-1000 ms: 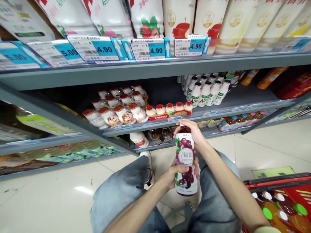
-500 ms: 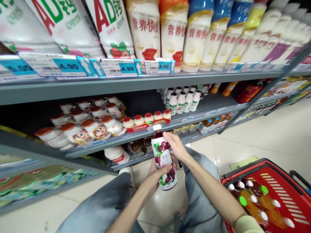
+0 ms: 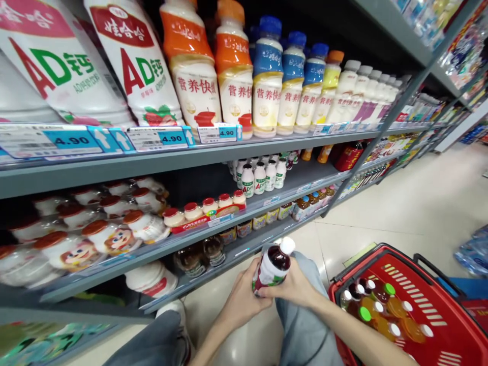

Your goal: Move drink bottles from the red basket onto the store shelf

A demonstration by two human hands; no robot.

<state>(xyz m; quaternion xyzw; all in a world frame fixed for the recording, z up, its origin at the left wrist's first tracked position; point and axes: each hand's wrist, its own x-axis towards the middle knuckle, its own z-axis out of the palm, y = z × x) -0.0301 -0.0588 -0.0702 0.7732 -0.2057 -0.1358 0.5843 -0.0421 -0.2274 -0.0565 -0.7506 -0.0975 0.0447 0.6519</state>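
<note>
A bottle of dark purple juice (image 3: 273,266) with a white cap is held between both hands, in front of the lower shelves. My left hand (image 3: 246,292) is wrapped round its left side. My right hand (image 3: 293,284) grips it from the right, with the thumb across the lower part. The bottle leans, its cap pointing up and to the right, and most of the label is turned away or covered by fingers. To the right stands a red shopping basket (image 3: 430,269) with several bottles of juice (image 3: 394,310) in it, orange and dark, with white or green caps.
Shelves on the left hold large white AD milk bottles (image 3: 137,66), milk drinks with orange and blue caps (image 3: 269,76), red-lidded small bottles (image 3: 206,208) and small black-capped bottles (image 3: 259,178). A shelf edge (image 3: 183,162) runs across. Wrapped blue bottles (image 3: 475,251) lie at the far right.
The bottle has moved right and tipped so its cap faces more towards me. My right hand has shifted from near the neck to its lower side. The view has swung right and up.
</note>
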